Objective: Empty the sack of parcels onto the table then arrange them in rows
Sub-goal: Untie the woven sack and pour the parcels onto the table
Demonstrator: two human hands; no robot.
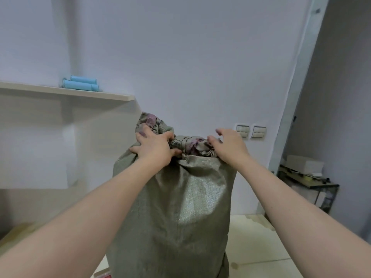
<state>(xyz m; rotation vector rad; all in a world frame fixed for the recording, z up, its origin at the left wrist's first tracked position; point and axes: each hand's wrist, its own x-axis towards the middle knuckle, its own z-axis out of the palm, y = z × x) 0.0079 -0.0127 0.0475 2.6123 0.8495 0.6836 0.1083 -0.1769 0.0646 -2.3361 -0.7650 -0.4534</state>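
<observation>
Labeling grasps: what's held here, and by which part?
The sack, gripped at its bunched neck by the left hand; right hand touches the neck, grip unclear.

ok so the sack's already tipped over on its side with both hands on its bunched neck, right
No: the sack stands upright, not tipped over on its side. The head view shows this, with the left hand and the right hand on its bunched neck.
</observation>
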